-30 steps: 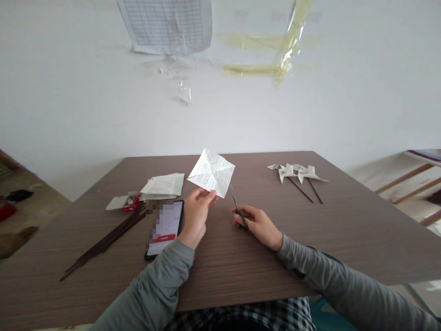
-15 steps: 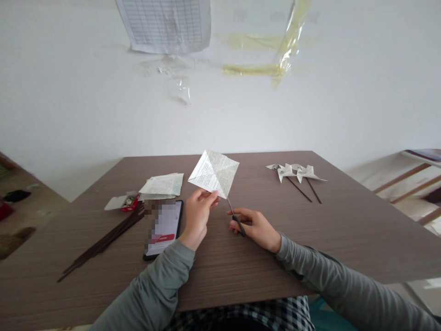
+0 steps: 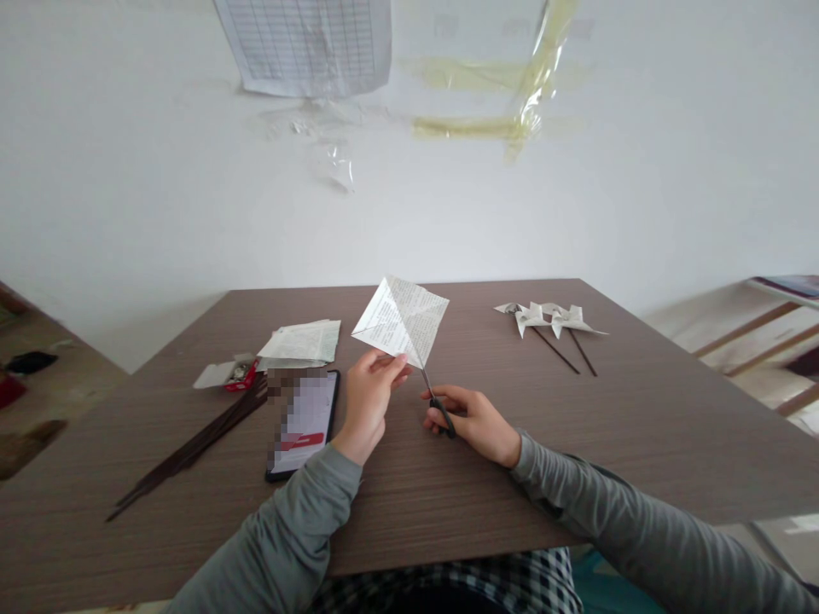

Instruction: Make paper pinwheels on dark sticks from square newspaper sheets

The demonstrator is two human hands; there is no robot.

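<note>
A creased square of printed paper is pinched at its lower edge by my left hand, thumb on the near face. My right hand grips black-handled scissors, fingers closed on the handles. The scissors' blades meet the paper's lowest corner, along a diagonal crease. How far the blades reach into the paper is hard to make out. Left of my left hand lies a phone with its screen lit and partly pixelated.
A stack of paper squares lies at the back left. Before it are an open red box of small metal pieces and a bundle of dark sticks. Two paper pinwheels on sticks rest at the back right of the brown table.
The paper has shifted slightly to the right with my left hand, bringing its corner a little further over the scissors' blades. My right hand has barely moved.
</note>
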